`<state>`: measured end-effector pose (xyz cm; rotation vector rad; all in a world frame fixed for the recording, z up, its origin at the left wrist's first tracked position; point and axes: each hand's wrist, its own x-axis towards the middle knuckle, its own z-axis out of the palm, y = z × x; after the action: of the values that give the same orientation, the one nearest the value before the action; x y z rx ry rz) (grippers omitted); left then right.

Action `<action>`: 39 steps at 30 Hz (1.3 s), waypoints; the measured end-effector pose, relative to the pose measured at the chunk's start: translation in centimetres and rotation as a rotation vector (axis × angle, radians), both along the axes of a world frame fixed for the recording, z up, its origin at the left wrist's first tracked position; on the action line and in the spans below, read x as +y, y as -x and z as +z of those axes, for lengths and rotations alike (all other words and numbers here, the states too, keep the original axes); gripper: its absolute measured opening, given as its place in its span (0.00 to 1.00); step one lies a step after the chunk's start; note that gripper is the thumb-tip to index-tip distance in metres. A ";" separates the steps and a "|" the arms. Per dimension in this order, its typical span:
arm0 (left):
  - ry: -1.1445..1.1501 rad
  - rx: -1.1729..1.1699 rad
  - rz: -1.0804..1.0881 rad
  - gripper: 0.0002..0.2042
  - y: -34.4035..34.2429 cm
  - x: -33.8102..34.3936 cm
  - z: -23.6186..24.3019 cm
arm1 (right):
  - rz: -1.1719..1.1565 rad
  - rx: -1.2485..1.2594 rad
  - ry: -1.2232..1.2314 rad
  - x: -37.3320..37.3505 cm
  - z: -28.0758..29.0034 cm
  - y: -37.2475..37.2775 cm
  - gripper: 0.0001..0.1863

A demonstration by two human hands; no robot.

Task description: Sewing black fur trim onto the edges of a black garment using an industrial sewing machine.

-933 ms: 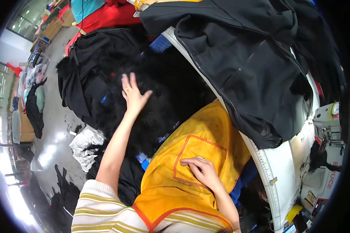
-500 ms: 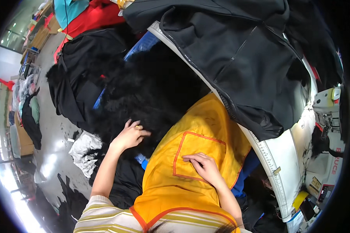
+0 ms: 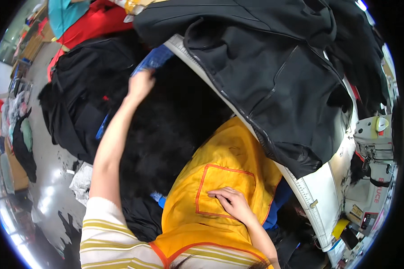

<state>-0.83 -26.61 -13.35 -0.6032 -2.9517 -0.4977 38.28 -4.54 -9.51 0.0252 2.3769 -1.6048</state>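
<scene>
My left hand (image 3: 140,85) reaches forward over a black furry or fluffy mass (image 3: 168,123), at the lower end of a blue strip (image 3: 150,61) that looks like plastic. Its fingers are curled and blurred; whether they grip anything is unclear. My right hand (image 3: 231,204) rests loosely on the red-edged pocket of a yellow apron (image 3: 184,188) over my lap, fingers extended. A black zippered jacket (image 3: 278,89) drapes over a white table edge (image 3: 300,188) with a measuring scale, to the right of the fluffy mass.
A sewing machine (image 3: 372,152) stands at the far right. Black fabric (image 3: 76,89), red cloth (image 3: 90,24) and teal cloth (image 3: 65,13) are piled at upper left. White scraps (image 3: 81,184) lie left of my arm. Cardboard and garments (image 3: 24,134) line the floor's far-left side.
My left hand first drew back from the fluffy mass, then moved up and forward to the blue strip, its fingers now curled. My right hand stays on the apron. The view shifted slightly.
</scene>
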 end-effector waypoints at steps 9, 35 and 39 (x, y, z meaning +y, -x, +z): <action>-0.584 -0.103 -0.029 0.17 -9.5 -5.3 19.0 | 0.217 -0.037 0.199 -1.5 0.1 6.4 0.14; -0.696 -1.521 -0.617 0.21 -21.4 1.0 3.1 | 0.076 -0.023 0.211 -0.9 4.7 3.1 0.28; -0.304 -1.012 -0.887 0.15 -22.8 0.5 8.7 | -0.251 -0.206 -0.012 6.0 7.9 -3.3 0.06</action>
<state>21.99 -26.16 -4.60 -2.1361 -3.0397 -1.7051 41.57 1.50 -1.61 0.4853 2.2952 -1.6041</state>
